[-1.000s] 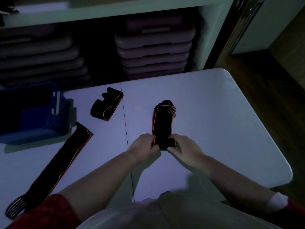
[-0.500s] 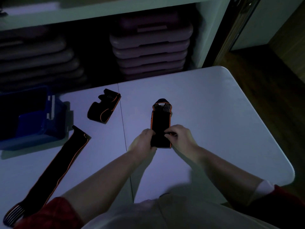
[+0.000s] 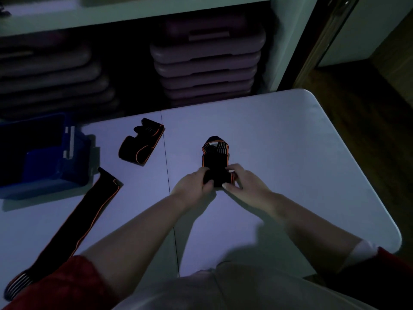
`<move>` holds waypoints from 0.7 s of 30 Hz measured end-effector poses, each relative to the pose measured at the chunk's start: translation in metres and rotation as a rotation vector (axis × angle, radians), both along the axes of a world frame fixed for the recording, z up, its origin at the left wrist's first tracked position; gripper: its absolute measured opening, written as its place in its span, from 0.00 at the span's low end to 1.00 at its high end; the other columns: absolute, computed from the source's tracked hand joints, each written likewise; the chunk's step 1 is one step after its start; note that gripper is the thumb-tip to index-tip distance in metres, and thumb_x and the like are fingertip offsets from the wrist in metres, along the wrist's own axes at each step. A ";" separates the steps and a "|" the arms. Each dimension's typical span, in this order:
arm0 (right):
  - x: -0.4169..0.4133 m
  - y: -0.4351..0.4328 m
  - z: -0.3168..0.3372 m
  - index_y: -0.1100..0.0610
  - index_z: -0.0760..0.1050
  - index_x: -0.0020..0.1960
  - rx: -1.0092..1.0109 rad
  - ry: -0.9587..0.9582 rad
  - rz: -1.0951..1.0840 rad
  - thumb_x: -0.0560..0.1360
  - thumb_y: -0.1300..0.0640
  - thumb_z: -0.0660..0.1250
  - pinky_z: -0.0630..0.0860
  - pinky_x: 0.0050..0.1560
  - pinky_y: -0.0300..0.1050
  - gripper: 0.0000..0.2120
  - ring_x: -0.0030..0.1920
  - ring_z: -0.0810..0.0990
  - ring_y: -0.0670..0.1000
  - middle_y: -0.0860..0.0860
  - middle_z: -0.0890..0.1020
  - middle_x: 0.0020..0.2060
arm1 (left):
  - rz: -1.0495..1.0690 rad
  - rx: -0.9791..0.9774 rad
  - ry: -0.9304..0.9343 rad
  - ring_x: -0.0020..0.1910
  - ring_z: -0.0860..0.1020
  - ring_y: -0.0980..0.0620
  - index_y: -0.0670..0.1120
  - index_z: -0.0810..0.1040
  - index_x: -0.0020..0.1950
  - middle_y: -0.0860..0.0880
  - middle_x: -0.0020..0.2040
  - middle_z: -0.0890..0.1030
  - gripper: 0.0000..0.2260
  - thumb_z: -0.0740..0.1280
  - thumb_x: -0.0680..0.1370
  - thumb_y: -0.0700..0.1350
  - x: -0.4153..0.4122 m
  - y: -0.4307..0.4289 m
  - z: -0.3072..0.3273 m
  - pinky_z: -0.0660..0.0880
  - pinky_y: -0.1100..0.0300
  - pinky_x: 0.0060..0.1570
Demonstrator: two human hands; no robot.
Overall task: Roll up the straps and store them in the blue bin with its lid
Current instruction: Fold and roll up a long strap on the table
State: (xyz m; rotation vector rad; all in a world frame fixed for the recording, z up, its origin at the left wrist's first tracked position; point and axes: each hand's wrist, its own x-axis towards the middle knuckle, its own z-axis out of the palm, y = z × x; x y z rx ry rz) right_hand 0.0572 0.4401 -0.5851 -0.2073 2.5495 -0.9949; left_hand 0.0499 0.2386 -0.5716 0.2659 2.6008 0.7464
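A black strap with orange edging (image 3: 215,158) lies on the white table (image 3: 290,153), its near end wound into a small roll. My left hand (image 3: 194,182) and my right hand (image 3: 242,182) both grip that roll from either side. The striped far end of this strap still lies flat. A second strap (image 3: 73,222) stretches out long at the left. A third strap (image 3: 140,144) lies loosely folded behind it. The blue bin (image 3: 42,155) stands open at the far left edge of the table. No lid is visible.
Behind the table a white shelf unit (image 3: 288,48) holds stacks of purple step platforms (image 3: 207,63). Wooden floor (image 3: 368,121) shows to the right of the table's rounded corner. The scene is dim.
My hands have rolled the strap further away from me, so the flat part is shorter and the roll is thicker. The other straps and the bin have not moved.
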 end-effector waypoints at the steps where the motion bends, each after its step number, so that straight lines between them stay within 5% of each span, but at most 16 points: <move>1: -0.003 0.000 0.003 0.52 0.66 0.65 -0.029 -0.045 -0.037 0.76 0.47 0.65 0.70 0.45 0.43 0.20 0.47 0.77 0.48 0.49 0.80 0.51 | 0.047 0.025 -0.027 0.55 0.78 0.41 0.45 0.66 0.70 0.41 0.58 0.80 0.20 0.57 0.80 0.52 -0.002 0.000 0.000 0.73 0.52 0.51; 5: -0.016 -0.013 0.004 0.53 0.70 0.56 0.040 -0.073 -0.172 0.76 0.43 0.64 0.73 0.43 0.46 0.16 0.44 0.78 0.52 0.49 0.80 0.44 | 0.161 0.042 0.008 0.56 0.77 0.42 0.45 0.67 0.70 0.42 0.61 0.74 0.20 0.58 0.80 0.52 -0.004 0.003 -0.004 0.72 0.55 0.50; 8: -0.024 -0.023 0.002 0.56 0.73 0.50 0.126 -0.105 -0.316 0.75 0.40 0.63 0.70 0.39 0.46 0.18 0.43 0.79 0.54 0.50 0.79 0.40 | 0.122 0.017 0.047 0.60 0.74 0.42 0.49 0.58 0.75 0.44 0.69 0.63 0.27 0.63 0.78 0.50 0.004 0.007 -0.006 0.74 0.51 0.55; 12: -0.026 -0.026 0.003 0.53 0.71 0.53 0.054 -0.049 -0.510 0.73 0.42 0.67 0.72 0.38 0.45 0.17 0.43 0.79 0.51 0.48 0.78 0.42 | -0.082 -0.283 0.237 0.70 0.61 0.43 0.54 0.53 0.76 0.47 0.74 0.56 0.33 0.66 0.75 0.51 0.006 0.005 -0.008 0.70 0.46 0.62; 16: -0.025 -0.021 0.002 0.52 0.75 0.58 0.051 0.097 -0.361 0.73 0.47 0.69 0.73 0.47 0.43 0.16 0.50 0.79 0.51 0.50 0.80 0.50 | -0.162 -0.327 0.291 0.71 0.63 0.44 0.49 0.59 0.74 0.48 0.73 0.63 0.27 0.64 0.76 0.49 -0.013 0.006 -0.009 0.68 0.47 0.64; 21: -0.013 -0.007 -0.005 0.53 0.66 0.72 0.096 0.131 0.030 0.70 0.46 0.71 0.65 0.64 0.43 0.33 0.67 0.67 0.52 0.51 0.68 0.67 | -0.214 -0.165 0.218 0.61 0.70 0.45 0.47 0.69 0.68 0.46 0.62 0.75 0.26 0.65 0.70 0.51 -0.032 -0.002 -0.006 0.70 0.52 0.55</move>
